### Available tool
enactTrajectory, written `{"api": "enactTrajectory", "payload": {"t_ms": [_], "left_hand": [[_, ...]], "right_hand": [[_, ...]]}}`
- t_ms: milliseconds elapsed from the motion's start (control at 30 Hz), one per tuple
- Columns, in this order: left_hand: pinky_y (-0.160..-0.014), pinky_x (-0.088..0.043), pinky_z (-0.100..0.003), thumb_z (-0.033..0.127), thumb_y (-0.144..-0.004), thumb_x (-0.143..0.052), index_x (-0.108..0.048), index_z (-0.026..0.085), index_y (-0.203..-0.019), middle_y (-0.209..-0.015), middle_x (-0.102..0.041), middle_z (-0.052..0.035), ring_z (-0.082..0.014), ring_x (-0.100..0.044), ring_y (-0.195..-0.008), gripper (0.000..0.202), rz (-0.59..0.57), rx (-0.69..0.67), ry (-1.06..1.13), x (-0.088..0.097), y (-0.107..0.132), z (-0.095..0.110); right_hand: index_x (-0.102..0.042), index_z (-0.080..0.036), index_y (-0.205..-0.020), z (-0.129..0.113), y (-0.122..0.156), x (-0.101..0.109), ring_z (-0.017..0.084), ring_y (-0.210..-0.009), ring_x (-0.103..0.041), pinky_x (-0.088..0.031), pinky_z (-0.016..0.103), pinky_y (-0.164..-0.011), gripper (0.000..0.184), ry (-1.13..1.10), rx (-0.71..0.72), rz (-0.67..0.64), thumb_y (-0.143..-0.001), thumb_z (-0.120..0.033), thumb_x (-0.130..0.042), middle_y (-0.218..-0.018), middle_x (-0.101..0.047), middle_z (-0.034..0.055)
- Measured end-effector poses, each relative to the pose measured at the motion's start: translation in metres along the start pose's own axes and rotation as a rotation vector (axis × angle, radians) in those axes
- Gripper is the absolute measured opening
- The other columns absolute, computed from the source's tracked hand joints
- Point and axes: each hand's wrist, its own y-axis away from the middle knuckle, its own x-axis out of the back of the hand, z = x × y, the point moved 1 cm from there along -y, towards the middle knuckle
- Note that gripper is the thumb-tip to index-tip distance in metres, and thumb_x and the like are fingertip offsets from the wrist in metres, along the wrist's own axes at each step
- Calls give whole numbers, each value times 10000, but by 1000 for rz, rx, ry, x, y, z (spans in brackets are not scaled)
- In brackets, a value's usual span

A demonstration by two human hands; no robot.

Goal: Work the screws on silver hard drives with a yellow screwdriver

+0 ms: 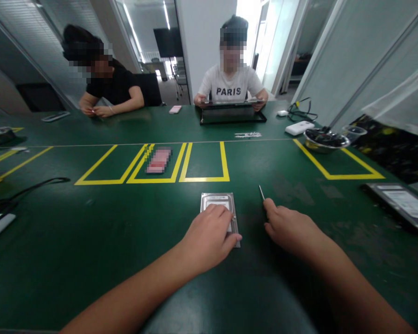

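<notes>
In the head view, the left hand (211,236) clamps a flat, rectangular metal drive (218,196) against the smooth green table (125,246), hiding its middle; the right hand (287,225), closed round a slim metal tool (261,192), is near. Beyond run straight yellow tape (204,179); rightward, another drive (404,204) and a shiny round bowl (322,148).

Left forearm (153,283), right forearm (344,269) converging; left fingers (218,214) bent, palm down; right fingers (271,208) curled.

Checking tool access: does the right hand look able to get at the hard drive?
Probably yes: only tabletop separates the right hand and its thin tool from the hard drive, though the left hand covers part.
</notes>
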Motion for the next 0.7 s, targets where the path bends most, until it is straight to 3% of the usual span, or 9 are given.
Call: {"api": "enactTrajectory", "payload": {"t_ms": [200, 300, 500, 700], "left_hand": [[-1055, -446, -510, 589, -818, -654, -558, 142, -1261, -1295, -594, -146, -330, -528, -1212, 637, 81, -28, -55, -17, 11, 0], [-1107, -405, -513, 605, -811, -651, -514, 100, -1327, -1359, -563, -171, -347, -487, -1280, 735, 113, -69, -88, -26, 17, -1], [-1115, -405, -507, 498, -827, -664, -505, 113, -1348, -1438, -514, -177, -341, -446, -1350, 667, 178, -45, -116, -35, 21, -1], [-1092, -427, -515, 483, -814, -675, -519, 125, -1332, -1423, -531, -174, -343, -472, -1330, 649, 195, -42, -83, -34, 20, -1]], "right_hand": [[-495, -196, -1184, -1, -1, 7, 307, -840, -705, -407, 343, -616, 291, 11, -33, 79, -899, -226, -443, -968, -685, 126], [-498, -220, -1182, 1, -1, 12, 302, -867, -690, -381, 328, -598, 283, 11, -52, 144, -909, -254, -429, -988, -663, 115], [-540, -252, -1107, 7, -3, 15, 240, -841, -646, -394, 321, -651, 238, -144, 36, 303, -876, -289, -498, -985, -625, 58], [-626, -188, -969, 15, -14, 17, 212, -811, -593, -436, 334, -734, 182, -433, 105, 550, -820, -286, -590, -886, -625, 54]]}}
